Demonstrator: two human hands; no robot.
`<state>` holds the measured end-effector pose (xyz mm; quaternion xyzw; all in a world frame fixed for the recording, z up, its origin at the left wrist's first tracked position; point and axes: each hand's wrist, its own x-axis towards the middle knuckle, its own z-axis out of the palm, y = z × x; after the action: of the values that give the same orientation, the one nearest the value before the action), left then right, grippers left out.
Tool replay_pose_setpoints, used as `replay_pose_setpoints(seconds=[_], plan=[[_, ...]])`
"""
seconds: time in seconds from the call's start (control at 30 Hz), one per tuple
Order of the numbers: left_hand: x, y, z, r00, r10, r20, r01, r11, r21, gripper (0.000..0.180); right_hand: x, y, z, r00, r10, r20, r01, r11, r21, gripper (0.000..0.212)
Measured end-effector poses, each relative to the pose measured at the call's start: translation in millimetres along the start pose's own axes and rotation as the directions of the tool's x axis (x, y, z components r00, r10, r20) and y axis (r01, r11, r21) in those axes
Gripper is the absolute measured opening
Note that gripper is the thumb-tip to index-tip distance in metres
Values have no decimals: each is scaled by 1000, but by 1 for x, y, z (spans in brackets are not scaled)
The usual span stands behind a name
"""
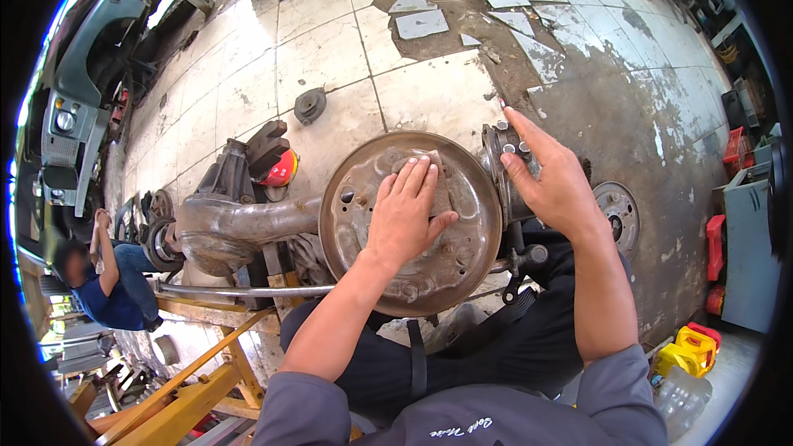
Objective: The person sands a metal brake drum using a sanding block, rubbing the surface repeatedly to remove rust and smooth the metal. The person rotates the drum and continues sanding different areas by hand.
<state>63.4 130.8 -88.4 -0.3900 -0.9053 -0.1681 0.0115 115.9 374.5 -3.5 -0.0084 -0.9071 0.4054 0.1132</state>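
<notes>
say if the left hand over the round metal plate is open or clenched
Open: the left hand lies over the round metal plate with its fingers stretched out and thumb apart.

Axle housing [221, 230] left of backing plate [458, 252], disc [628, 206] right; broken tiles [421, 25] beyond; cabinet [750, 256] far right.

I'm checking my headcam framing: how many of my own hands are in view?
2. The left hand lies over the round metal backing plate; the right hand is at the bolted flange to its right. Neither is hidden.
</notes>
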Motion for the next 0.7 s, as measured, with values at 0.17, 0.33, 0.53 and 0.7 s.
replay_pose_setpoints(seconds=[0.17, 0.33, 0.53, 0.7], plan=[[2, -10, 4, 998, 18, 53, -20, 999, 33, 62, -3, 4, -8, 999, 1, -33, 1, 997, 76, 51], [-3, -3, -3, 995, 63, 84, -64, 998, 14, 54, -2, 2, -11, 998, -49, -47, 52, 996, 76, 51], [-5, -21, -7, 996, 81, 21, -78, 989, -124, 38, 0, 5, -6, 993, -72, -95, 82, 991, 105, 49], [11, -14, -18, 918, -171, -358, 46, 943, -331, 28, -1, 6, -7, 987, -95, -127, 109, 988, 108, 48]])
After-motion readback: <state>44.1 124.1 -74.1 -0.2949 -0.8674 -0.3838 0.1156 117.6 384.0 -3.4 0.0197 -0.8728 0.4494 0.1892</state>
